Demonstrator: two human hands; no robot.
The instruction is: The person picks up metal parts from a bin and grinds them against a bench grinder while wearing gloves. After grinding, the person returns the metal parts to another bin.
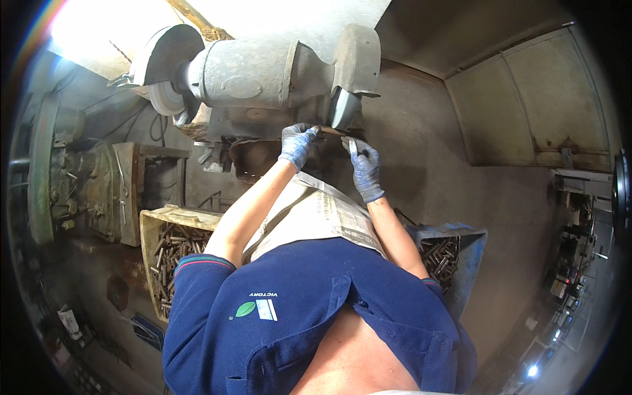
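At the far left, well apart from the bench grinder (245, 76), stands a heavy, grimy machine (82, 191) with a greenish frame. Next comes the grinder's left end, where a pale round wheel (166, 99) shows under a curved guard (172, 49). Nearer the wearer than that end, a yellowish crate (150, 237) is heaped with short brown metal pieces (178, 253). The left hand (298, 146), in a blue-stained grey glove, is in front of the grinder's body toward its right end; its fingers are curled in, thumb and fingertips pinched on the left end of a thin metal rod (331, 131). The rod lies crosswise just below the grinder's right wheel (345, 108); it is small and dim there, so I cannot tell whether the two touch. The right hand (363, 168), gloved alike, is nearer the wearer than that wheel, its thumb and fingertips brought together on the rod's right end. Farther right, on the wearer's side of the grinder, a blue crate (471, 263) holds more metal pieces. Beyond, well right of the grinder, is a panelled partition (536, 112).
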